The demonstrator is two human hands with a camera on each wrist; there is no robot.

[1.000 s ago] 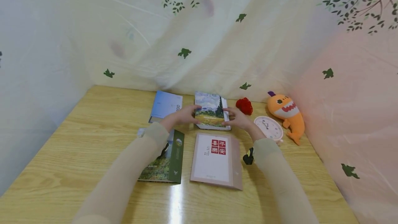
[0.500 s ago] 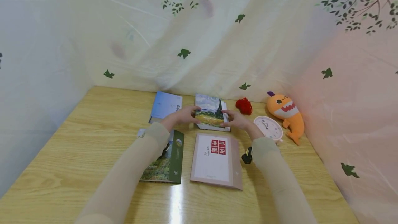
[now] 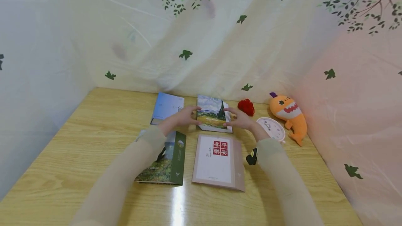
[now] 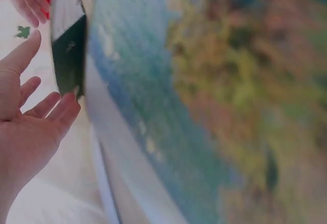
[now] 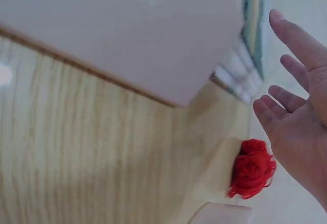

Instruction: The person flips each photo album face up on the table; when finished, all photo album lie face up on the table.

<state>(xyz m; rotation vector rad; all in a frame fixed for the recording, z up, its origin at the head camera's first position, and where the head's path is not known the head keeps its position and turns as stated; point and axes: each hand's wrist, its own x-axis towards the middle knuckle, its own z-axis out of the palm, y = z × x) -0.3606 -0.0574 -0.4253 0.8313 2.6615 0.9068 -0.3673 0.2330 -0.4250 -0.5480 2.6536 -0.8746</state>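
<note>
A painting-covered book [image 3: 211, 112] lies at the back middle of the table, showing sky, cypress and yellow field, with pale page edges along its right side. At its left edge is my left hand [image 3: 184, 116], thumb and fingers spread apart; in the left wrist view that hand [image 4: 38, 121] has extended fingers near the book's dark green side [image 4: 70, 55]. My right hand [image 3: 241, 118] is at the right edge, fingertips overlapping the cover. Seen in the right wrist view, the right hand [image 5: 301, 91] has loosely extended fingers with nothing gripped between them.
Left of the book lies a blue book [image 3: 168, 105]. Nearer are a green photo album [image 3: 176, 159], partly under my left sleeve, and a pink-edged book [image 3: 216, 163]. A red yarn bundle [image 3: 246, 107], pink clock [image 3: 273, 128] and orange shark plush [image 3: 290, 118] stand on the right.
The book has shifted slightly toward me from its earlier place. My left hand has drawn a little to the left and its fingers have spread; the right hand has barely moved.
</note>
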